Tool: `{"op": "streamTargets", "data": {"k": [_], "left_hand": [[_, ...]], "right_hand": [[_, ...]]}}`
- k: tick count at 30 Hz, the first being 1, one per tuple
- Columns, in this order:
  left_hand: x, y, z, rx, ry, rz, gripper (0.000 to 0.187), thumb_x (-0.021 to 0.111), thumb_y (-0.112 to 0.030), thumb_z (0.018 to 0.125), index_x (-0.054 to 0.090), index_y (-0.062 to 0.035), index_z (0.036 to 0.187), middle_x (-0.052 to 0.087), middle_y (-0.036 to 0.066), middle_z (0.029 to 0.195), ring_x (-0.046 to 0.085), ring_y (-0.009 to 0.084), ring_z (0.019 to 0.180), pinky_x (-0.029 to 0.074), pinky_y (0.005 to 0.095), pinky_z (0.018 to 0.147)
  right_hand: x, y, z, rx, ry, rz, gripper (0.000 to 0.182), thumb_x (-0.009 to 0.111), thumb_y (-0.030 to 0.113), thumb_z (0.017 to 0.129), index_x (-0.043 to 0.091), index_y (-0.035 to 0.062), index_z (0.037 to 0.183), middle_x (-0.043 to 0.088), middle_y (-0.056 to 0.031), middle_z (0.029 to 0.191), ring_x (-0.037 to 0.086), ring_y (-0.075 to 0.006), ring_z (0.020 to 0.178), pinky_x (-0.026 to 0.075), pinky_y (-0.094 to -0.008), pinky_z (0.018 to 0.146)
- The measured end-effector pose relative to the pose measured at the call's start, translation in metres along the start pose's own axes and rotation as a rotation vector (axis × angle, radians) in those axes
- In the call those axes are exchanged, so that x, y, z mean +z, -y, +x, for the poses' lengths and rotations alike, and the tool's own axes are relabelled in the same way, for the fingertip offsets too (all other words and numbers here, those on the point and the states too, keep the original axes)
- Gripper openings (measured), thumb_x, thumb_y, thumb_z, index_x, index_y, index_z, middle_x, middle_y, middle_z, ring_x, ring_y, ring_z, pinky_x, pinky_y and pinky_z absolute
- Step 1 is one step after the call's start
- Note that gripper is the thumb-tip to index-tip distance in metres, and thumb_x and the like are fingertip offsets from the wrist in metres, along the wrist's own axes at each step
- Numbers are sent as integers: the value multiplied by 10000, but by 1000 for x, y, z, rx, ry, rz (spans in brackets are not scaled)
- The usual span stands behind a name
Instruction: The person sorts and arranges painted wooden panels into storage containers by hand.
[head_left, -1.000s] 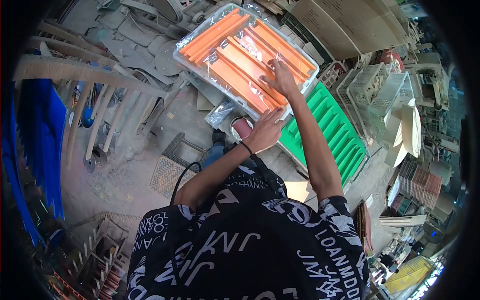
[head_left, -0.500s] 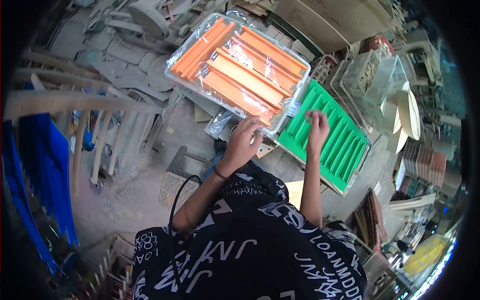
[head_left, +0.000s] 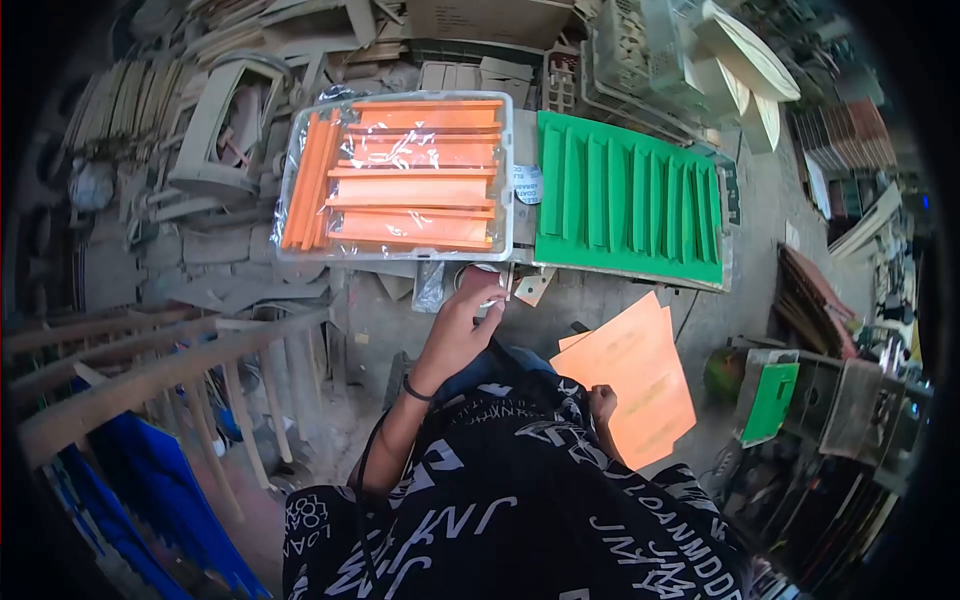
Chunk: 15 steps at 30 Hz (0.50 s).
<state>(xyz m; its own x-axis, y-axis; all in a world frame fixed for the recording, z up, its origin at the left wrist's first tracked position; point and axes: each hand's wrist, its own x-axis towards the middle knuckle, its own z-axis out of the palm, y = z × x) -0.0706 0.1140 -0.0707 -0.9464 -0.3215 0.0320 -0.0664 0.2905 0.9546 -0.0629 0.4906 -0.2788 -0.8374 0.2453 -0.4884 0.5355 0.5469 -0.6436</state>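
Observation:
My left hand (head_left: 455, 340) is over a round reddish-brown thing with a pale rim (head_left: 482, 277), just below the near edge of the orange-filled box. Its fingers are loosely bent and the thumb stands apart. Low beside my dark shirt, my right hand (head_left: 603, 402) has its fingers curled in. It overlaps the left edge of flat orange sheets (head_left: 645, 375); I cannot tell what is in it. The clear plastic box (head_left: 508, 150) holds several folded orange strips (head_left: 415, 188) on crinkled clear film. To its right lies a green board with upright green strips (head_left: 630, 262).
A round printed label (head_left: 527, 186) sits between box and green board. A clear bag (head_left: 430, 287) lies left of my left hand. Wooden rails (head_left: 150, 385) and blue sheets (head_left: 150, 480) stand at left. Crates (head_left: 640, 50) stand behind, and a cabinet with a green panel (head_left: 770, 403) at right.
My right hand has come down from over the green board to the orange sheets. The view has turned, levelling the box and showing more of those sheets. My left hand stays below the box.

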Motion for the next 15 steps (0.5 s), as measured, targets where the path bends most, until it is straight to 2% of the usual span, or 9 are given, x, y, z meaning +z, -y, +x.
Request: {"op": "streamTargets", "data": {"k": [3,4,5,6,7,8,10,13,15], "left_hand": [[18,2,-7,-1,97,1,141,530,-89,816,562,7,913,597,155,856,577,307,814,447,334,716],[27,4,-11,-50,126,-20,148,529,-95,823,568,8,921,603,145,856,586,287,803,449,326,716],[36,5,-16,-69,169,-13,150,526,-98,827,573,4,927,609,140,866,593,270,804,450,319,720],[44,6,-20,-85,218,-7,153,524,-100,832,578,1,933,615,134,876,599,252,804,451,312,725],[64,-3,-28,-107,338,-5,158,520,-107,837,583,-1,938,622,128,903,604,223,823,451,296,742],[75,-5,-34,-72,397,22,167,516,-118,846,582,2,942,626,122,908,603,193,828,451,285,752],[98,-13,-46,-89,528,23,170,500,-114,858,579,5,950,627,99,903,593,162,842,447,276,764],[146,-29,-67,-101,641,-155,177,464,-103,884,575,15,953,621,60,913,574,130,874,432,256,799],[181,-51,-84,-120,655,-258,213,445,-144,895,570,21,945,614,81,909,576,148,869,437,267,795]], "right_hand": [[3,-36,9,71,4,179,152,502,139,830,538,-7,804,578,-96,649,550,-149,531,439,-241,451],[9,-49,16,17,14,328,131,499,124,836,526,5,788,561,-87,632,536,-133,517,408,-227,409],[13,-50,22,0,9,317,123,491,112,847,510,13,775,553,-86,637,533,-120,523,388,-211,402],[14,-37,19,17,33,426,137,479,119,858,527,-3,821,571,-87,679,550,-124,561,419,-213,453],[-3,2,0,-13,69,321,164,467,133,872,543,-12,885,591,-83,733,566,-124,621,447,-223,522],[-7,4,-5,-10,142,420,189,464,149,881,553,-8,934,602,-75,773,575,-121,671,460,-238,581],[-17,-15,-8,-172,269,394,179,470,151,882,553,4,941,604,-72,796,573,-117,693,462,-243,599],[-58,-54,-46,-187,266,488,129,459,98,870,554,16,901,574,-30,710,544,-100,631,438,-211,543],[-92,-116,-71,-87,187,527,140,471,123,873,555,27,929,592,-44,762,559,-102,671,451,-228,579]]}}
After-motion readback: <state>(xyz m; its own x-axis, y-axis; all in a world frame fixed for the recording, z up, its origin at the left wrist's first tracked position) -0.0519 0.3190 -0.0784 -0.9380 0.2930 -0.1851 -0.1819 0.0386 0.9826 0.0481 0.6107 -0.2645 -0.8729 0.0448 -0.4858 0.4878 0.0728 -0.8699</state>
